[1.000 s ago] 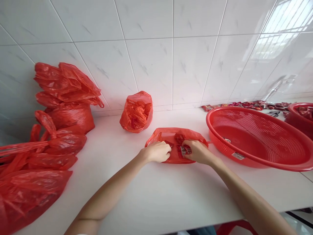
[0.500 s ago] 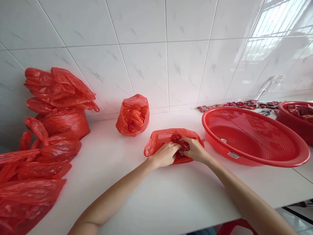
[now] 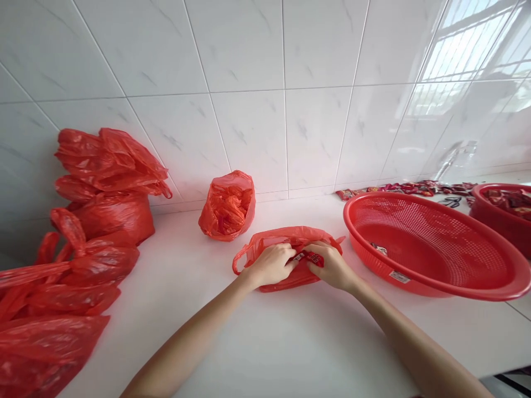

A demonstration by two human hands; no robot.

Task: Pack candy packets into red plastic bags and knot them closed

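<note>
An open red plastic bag (image 3: 286,284) lies on the white counter in front of me. Both of my hands reach into its mouth. My left hand (image 3: 272,263) is closed, its fingertips at a small dark-red packet with white print (image 3: 297,256). Opposite it, my right hand (image 3: 329,265) has its thumb and fingers pinched around a red snack packet (image 3: 315,258). Parts of the fingers and whatever else lies in the bag are hidden by the hands and the plastic.
Filled red bags (image 3: 112,215) are piled at the left. A crumple-filled red bag (image 3: 228,207) stands by the tiled wall. At right sit a large red colander (image 3: 435,284) holding a packet, loose packets (image 3: 409,188) behind it, and a fuller red tub (image 3: 493,218).
My hands have drawn slightly apart inside the bag, and the packets between them have shifted. The bag's left handle flops further left. The whole view has tilted up a little.
</note>
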